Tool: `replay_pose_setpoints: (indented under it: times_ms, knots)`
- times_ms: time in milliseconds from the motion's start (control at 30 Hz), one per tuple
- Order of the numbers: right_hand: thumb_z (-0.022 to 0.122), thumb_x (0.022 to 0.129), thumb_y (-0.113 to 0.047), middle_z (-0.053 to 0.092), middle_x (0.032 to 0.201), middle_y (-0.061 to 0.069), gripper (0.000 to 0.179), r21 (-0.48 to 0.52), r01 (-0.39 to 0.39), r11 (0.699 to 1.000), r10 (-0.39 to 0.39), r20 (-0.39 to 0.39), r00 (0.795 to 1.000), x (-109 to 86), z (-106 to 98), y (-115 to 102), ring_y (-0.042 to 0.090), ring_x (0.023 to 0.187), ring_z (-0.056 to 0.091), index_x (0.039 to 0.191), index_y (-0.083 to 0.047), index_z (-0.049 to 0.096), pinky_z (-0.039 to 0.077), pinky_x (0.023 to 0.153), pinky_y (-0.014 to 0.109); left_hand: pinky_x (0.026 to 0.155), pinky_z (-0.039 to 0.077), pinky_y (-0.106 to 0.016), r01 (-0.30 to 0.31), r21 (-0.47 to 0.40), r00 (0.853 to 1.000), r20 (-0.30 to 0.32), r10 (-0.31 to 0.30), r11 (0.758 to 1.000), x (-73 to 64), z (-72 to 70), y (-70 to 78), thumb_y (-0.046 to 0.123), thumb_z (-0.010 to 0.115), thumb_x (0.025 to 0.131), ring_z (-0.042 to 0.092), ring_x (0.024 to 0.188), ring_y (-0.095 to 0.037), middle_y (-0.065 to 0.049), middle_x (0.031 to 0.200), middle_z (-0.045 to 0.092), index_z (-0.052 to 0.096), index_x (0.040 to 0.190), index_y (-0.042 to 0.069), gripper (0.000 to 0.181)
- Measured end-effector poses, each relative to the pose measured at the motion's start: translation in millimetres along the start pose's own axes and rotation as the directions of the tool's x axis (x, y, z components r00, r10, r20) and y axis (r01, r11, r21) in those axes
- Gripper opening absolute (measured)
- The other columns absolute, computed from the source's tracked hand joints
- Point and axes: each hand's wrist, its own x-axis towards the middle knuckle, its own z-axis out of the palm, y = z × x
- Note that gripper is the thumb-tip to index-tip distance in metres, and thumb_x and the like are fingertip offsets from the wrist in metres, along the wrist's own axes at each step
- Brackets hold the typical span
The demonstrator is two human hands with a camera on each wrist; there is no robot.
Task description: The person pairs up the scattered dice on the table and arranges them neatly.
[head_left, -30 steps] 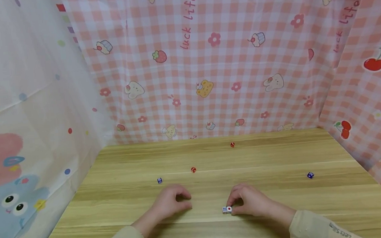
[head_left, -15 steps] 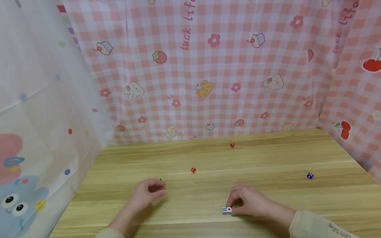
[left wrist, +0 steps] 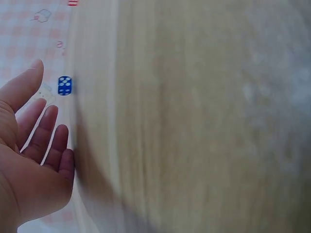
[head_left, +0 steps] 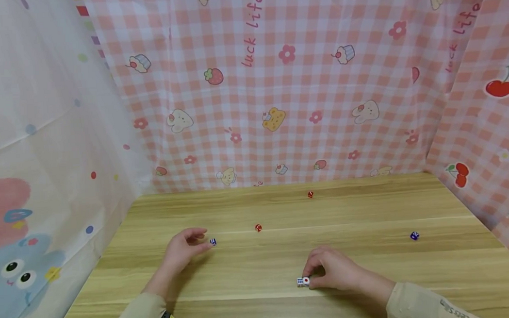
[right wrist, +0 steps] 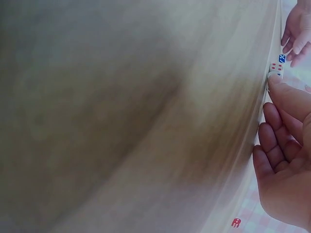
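Observation:
My left hand (head_left: 182, 250) is at the left of the wooden table, thumb and fingers apart on either side of a gap. Just past its thumb tip lies a blue die (head_left: 213, 242) with white pips. In the left wrist view the blue die (left wrist: 64, 85) stands clear of the fingers. Near the table's front middle, my right hand (head_left: 333, 269) pinches a white die (head_left: 306, 281) between thumb and fingers. Against that die's left side sits a second white die (head_left: 300, 282). The right wrist view shows the right thumb (right wrist: 286, 97) partly covering the pinched die.
Two red dice lie farther back, one red die (head_left: 258, 228) near the middle and another red die (head_left: 310, 194) by the back edge. Off to the right is a second blue die (head_left: 414, 236). Checked cloth (head_left: 253, 144) hangs behind the table (head_left: 354, 211).
My left hand has moved left and away from the right hand, over to the blue die, passing in front of it. The right hand and the two white dice have stayed put.

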Motion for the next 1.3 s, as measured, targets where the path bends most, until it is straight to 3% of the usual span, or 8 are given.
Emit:
replay_pose_setpoints:
  times_ms: [367, 867, 1300]
  knots:
    - [0.086, 0.075, -0.018, 0.061, 0.088, -0.02, 0.017, -0.011, -0.001, 1.0, 0.001, 0.0, 1.0, 0.5, 0, -1, 0.001, 0.086, 0.053, 0.085, -0.026, 0.074, 0.044, 0.083, 0.032, 0.088, 0.047, -0.035, -0.009, -0.013, 1.0, 0.023, 0.009, 1.0, 7.8, 13.3, -0.8, 0.008, 0.085, 0.076, 0.062, 0.1, -0.027, -0.012, 0.107, 0.07, 0.07, 0.112, -0.003, 0.041]
    - [0.087, 0.075, -0.018, 0.061, 0.089, -0.02, 0.018, -0.019, 0.012, 1.0, -0.012, 0.0, 1.0, 0.2, 0, 1, 0.001, 0.086, 0.053, 0.085, -0.026, 0.075, 0.045, 0.081, 0.031, 0.077, 0.048, -0.034, -0.043, 0.102, 0.999, -0.011, 0.044, 0.994, 6.5, 15.0, 0.8, 0.002, 0.081, 0.08, 0.061, 0.082, -0.018, -0.003, 0.086, 0.068, 0.071, 0.092, 0.003, 0.016]
    - [0.086, 0.074, -0.018, 0.061, 0.088, -0.019, 0.017, -0.023, 0.031, 0.999, -0.031, -0.007, 0.999, -0.2, 0, 1, 0.001, 0.086, 0.053, 0.085, -0.025, 0.075, 0.045, 0.081, 0.03, 0.075, 0.049, -0.032, -0.038, 0.124, 0.999, 0.003, 0.038, 0.992, 10.0, 22.1, 1.7, 0.003, 0.081, 0.08, 0.061, 0.077, -0.013, 0.002, 0.08, 0.067, 0.073, 0.088, 0.005, 0.012]
